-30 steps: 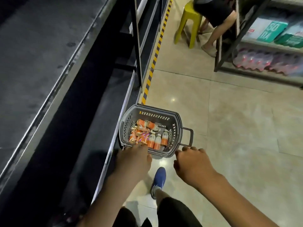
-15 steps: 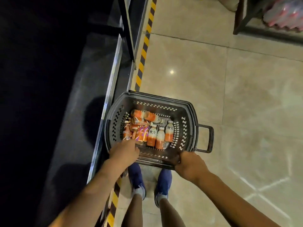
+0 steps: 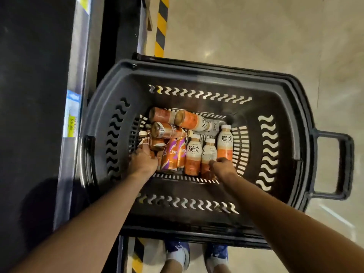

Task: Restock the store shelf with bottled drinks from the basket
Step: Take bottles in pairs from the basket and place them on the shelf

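Reaching down with both bare arms into the basket (image 3: pixel 197 72), a dark plastic one with wavy slots in its walls and a loop handle (image 3: pixel 343 166) at its right end. Standing over it in blue shoes (image 3: pixel 177 251), seen just past its near rim.

Gripping with the left hand (image 3: pixel 142 160) a small white-capped bottle (image 3: pixel 142 135) at the left end of the pile, fingers curled round it and mostly hidden under the back of the hand. Touching with the right hand (image 3: pixel 224 166) the lower parts of the two rightmost upright bottles (image 3: pixel 193 152), fingers bent and close together. Cannot tell whether pinching either one or only resting against them.

Keeping all the drinks low on the basket's slotted bottom:
- three upright bottles with white caps, pale labels and orange lower halves, side by side on the right;
- purple-and-orange bottles (image 3: pixel 173 154) just left of them, touching;
- lying bottles (image 3: pixel 185 121) on their sides along the far edge, packed against one another.

Working just beside the shelf (image 3: pixel 29 95) on the left, a dark surface with a pale front edge carrying price labels (image 3: pixel 72 115). Showing beyond the basket a beige tiled floor (image 3: pixel 256 36), with yellow-and-black striped tape (image 3: pixel 161 26) at the foot of the shelf, partly covered by the basket.
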